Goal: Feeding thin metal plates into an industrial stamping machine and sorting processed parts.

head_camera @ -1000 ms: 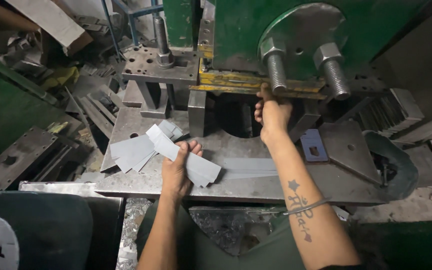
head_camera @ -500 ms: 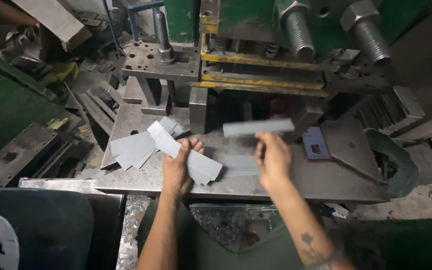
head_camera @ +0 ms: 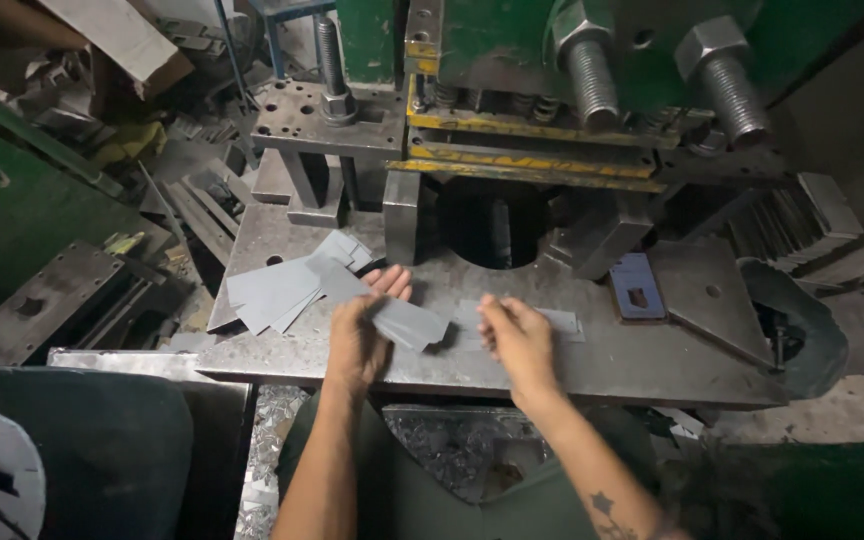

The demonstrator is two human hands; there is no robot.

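Note:
My left hand [head_camera: 360, 340] grips a flat grey metal blank [head_camera: 410, 322] by its near end on the steel press bed [head_camera: 652, 355]. Just left of it lies a fanned pile of similar grey blanks [head_camera: 277, 292]. My right hand [head_camera: 518, 342] is palm down beside the left, fingers on a pale metal strip [head_camera: 562, 321] that lies flat on the bed. Both hands are in front of the dark die opening [head_camera: 492, 225] of the green press [head_camera: 512, 40].
Two large threaded bolts [head_camera: 722, 85] stick out above the die. A small bluish plate with a rectangular hole [head_camera: 637, 285] lies to the right. Scrap strips and metal parts [head_camera: 192, 200] crowd the left side. Shiny offcuts [head_camera: 452, 450] fill a bin below the bed.
My right hand drew back from the die, carried a strip through the air, and now presses it on the bed beside my left hand. The left hand stayed put.

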